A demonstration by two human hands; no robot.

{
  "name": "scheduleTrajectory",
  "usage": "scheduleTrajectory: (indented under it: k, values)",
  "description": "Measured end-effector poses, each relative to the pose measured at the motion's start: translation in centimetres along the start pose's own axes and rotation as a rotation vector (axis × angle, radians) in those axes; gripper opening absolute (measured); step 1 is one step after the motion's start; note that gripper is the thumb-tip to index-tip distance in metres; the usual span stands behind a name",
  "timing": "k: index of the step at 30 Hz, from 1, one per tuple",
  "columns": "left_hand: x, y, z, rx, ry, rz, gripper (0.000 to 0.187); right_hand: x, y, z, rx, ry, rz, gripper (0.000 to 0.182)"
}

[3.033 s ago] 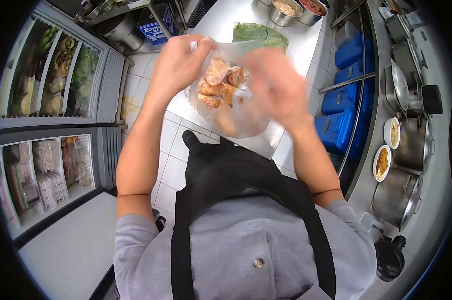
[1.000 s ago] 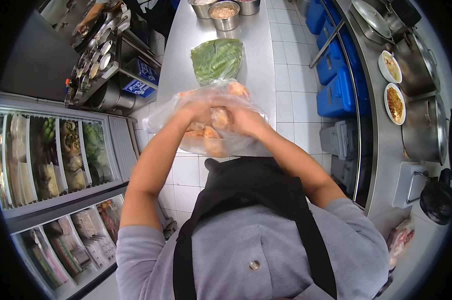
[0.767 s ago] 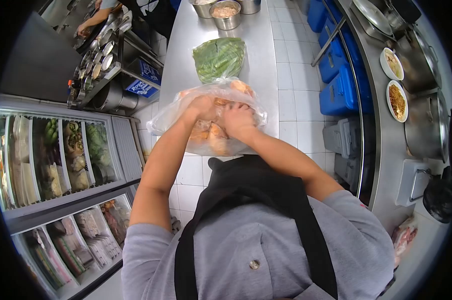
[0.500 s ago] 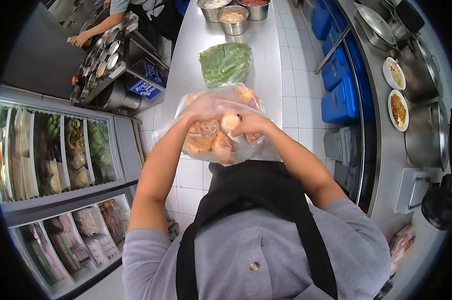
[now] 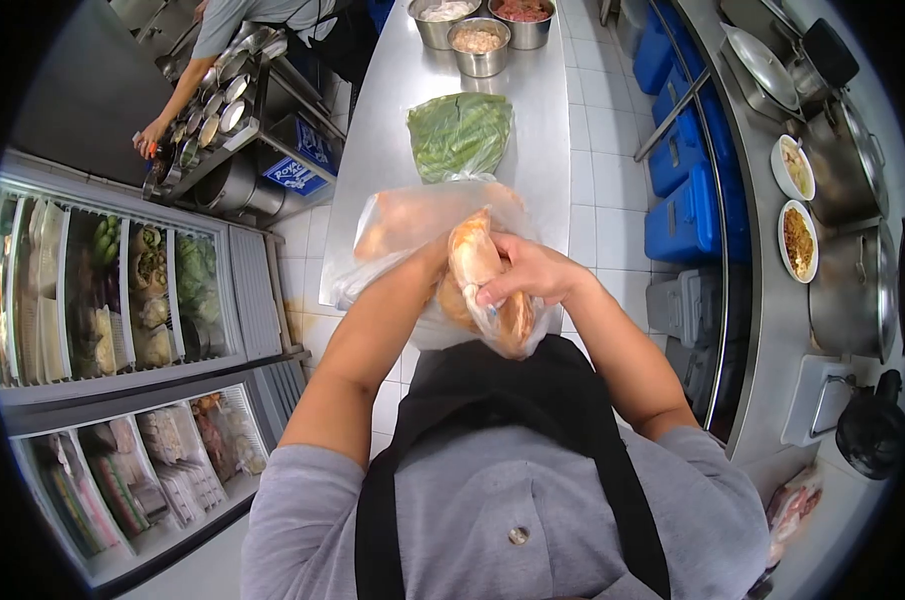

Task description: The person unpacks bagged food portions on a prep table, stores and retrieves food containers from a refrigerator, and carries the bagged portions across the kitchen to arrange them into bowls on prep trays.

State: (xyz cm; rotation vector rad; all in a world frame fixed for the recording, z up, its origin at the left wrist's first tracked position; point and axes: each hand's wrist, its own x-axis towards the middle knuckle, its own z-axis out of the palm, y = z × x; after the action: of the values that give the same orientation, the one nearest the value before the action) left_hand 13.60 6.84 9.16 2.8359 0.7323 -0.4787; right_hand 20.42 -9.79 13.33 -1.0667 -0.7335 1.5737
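Note:
Two clear plastic bags hold orange-and-cream food pieces whose kind I cannot make out. One plastic bag (image 5: 393,220) lies on the steel table. The other, a bagged food piece (image 5: 472,258), is upright in front of me over the near table edge, with more pieces hanging lower in its plastic. My right hand (image 5: 528,272) grips it from the right, thumb across the front. Behind its left side reaches my left hand (image 5: 435,258), its fingers hidden by the food and plastic. Beyond them lies a bag of green leaves (image 5: 460,137).
Steel pots of raw-looking food (image 5: 480,50) stand at the table's far end. On the left are open refrigerated drawers (image 5: 123,410) and a person's arm (image 5: 178,100) over metal pans. Blue bins (image 5: 685,220) sit under the right counter, which carries bowls (image 5: 798,240) and large pots.
My hands have drawn a bagged portion nearer and upright, apart from the bag on the table. My right hand now wraps its side. The other person's hand has moved down toward the pans.

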Motion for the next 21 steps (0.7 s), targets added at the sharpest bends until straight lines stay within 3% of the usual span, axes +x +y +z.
scheduleTrajectory:
  k: [2,4,6,8,10,12,15,17,18,19,20,21]
  values:
    - [0.2,0.3,-0.5,0.034,-0.017,0.003,0.062,-0.9,-2.0,0.0,-0.005,-0.018,-0.116,0.062]
    - [0.0,0.0,-1.8,0.067,-0.058,0.015,0.062,-2.6,-5.8,-0.8,0.283,-0.044,-0.363,0.057]
    - [-0.8,0.0,-3.2,0.105,-0.099,0.030,0.061,-3.5,-8.7,-3.8,0.044,0.216,-0.482,0.061]
    - [-1.8,0.1,-4.8,0.115,-0.153,0.059,0.061,-2.1,-9.4,-8.7,-0.236,0.572,-0.313,0.056]
    - [-2.8,0.0,-5.8,0.007,-0.206,0.101,0.061,1.0,-7.9,-13.0,-0.349,0.723,-0.111,0.047]
    - [-4.0,-0.7,-6.5,-0.194,-0.282,0.183,0.061,4.3,-4.9,-17.2,-0.336,0.724,0.127,0.048]
    - [-6.7,-1.6,-10.6,-0.580,-0.384,0.443,0.068,8.9,-1.6,-20.4,-0.519,0.878,0.212,0.049]
    - [-8.7,-2.3,-14.8,-0.780,-0.407,0.447,0.075,11.2,0.3,-21.6,-0.799,0.894,0.339,0.068]
    - [-9.3,-2.7,-16.9,-0.910,-0.371,0.408,0.076,11.8,0.6,-20.5,-0.785,0.895,0.348,0.068]
    - [-9.2,-3.3,-18.4,-1.041,-0.330,0.367,0.077,12.5,0.2,-18.5,-0.808,1.112,0.373,0.075]
    - [-8.3,-4.4,-19.1,-0.938,-0.117,0.427,0.075,13.1,0.1,-17.2,-0.833,1.326,0.396,0.083]
    - [-7.2,-5.3,-19.7,-0.846,0.054,0.390,0.075,13.6,0.5,-17.1,-0.777,1.323,0.388,0.084]
